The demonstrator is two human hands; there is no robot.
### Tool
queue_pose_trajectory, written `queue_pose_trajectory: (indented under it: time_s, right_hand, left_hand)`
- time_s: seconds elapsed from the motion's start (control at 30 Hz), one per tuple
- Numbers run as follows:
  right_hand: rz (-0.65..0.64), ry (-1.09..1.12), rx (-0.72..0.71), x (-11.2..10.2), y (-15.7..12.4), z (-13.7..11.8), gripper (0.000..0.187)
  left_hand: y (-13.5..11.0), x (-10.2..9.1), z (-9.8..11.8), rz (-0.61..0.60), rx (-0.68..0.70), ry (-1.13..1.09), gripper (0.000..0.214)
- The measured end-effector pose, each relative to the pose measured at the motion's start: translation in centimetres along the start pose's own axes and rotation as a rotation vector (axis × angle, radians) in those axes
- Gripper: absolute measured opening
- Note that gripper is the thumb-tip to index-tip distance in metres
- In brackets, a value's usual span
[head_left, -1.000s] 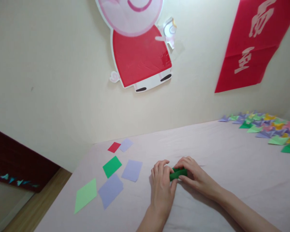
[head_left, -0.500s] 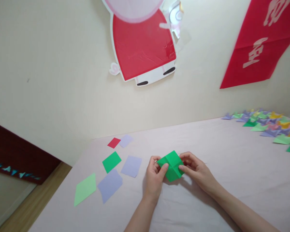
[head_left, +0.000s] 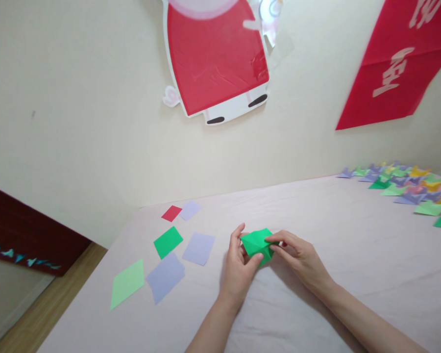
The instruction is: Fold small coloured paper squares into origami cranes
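Observation:
A creased, partly folded green sheet of paper (head_left: 256, 241) is held between my two hands, just above the pale cloth surface. My left hand (head_left: 238, 267) supports its left side, with the thumb on the lower edge and the fingers behind. My right hand (head_left: 296, 252) pinches the right corner between thumb and index finger. The paper's underside is hidden from view.
Flat loose papers lie on the left: red (head_left: 171, 213), green (head_left: 168, 242), light green (head_left: 127, 284) and several lilac sheets (head_left: 166, 278). Rows of folded paper pieces (head_left: 413, 189) stand at the far right. The wall (head_left: 95, 122) rises behind the cloth-covered surface (head_left: 316, 220).
The green paper's right corner is now pinched inward, and the sheet looks bent and smaller. My right fingers have moved from behind it onto its upper side; my left index finger has lifted.

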State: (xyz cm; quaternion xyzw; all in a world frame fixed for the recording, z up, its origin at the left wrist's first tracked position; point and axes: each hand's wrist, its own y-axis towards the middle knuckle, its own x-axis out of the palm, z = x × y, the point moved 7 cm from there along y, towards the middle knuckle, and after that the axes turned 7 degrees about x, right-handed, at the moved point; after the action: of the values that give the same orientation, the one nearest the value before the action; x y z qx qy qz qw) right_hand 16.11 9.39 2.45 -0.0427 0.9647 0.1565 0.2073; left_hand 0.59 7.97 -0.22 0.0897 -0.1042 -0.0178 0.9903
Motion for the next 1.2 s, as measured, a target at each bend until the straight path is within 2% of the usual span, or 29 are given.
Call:
queue_pose_trajectory:
  time_s: [0.13,0.23,0.43,0.6,0.77,0.93,1.13,1.2]
  right_hand:
    - [0.029,-0.018,-0.086,-0.2,-0.1,-0.4,0.015]
    - [0.024,-0.015,-0.133,-0.2,-0.2,-0.7,0.013]
    - [-0.036,0.035,-0.101,0.3,-0.2,-0.6,0.013]
    - [-0.045,0.05,-0.106,0.4,-0.3,-0.8,0.013]
    - [0.01,-0.034,-0.145,0.2,-0.3,-1.3,0.014]
    - [-0.051,0.049,-0.177,0.7,-0.3,-1.5,0.013]
    - [-0.08,0.123,-0.171,0.7,-0.3,-1.7,0.008]
    - [-0.082,0.103,-0.173,0.8,-0.3,-1.8,0.016]
  left_hand:
    - [0.1,0.0,-0.2,-0.012,-0.039,-0.071,0.059]
    - [0.0,0.3,-0.3,-0.033,-0.085,-0.122,0.054]
    - [0.0,0.5,-0.2,-0.066,-0.106,-0.142,0.05]
    - [0.1,-0.1,0.2,-0.051,-0.004,-0.034,0.033]
    - [0.1,-0.3,0.6,-0.064,0.12,0.225,0.016]
    - [-0.1,-0.7,1.0,-0.019,0.196,0.39,0.009]
    - [0.0,-1.3,0.7,0.03,0.196,0.387,0.004]
    - [0.1,-1.3,0.7,0.024,0.181,0.361,0.004]
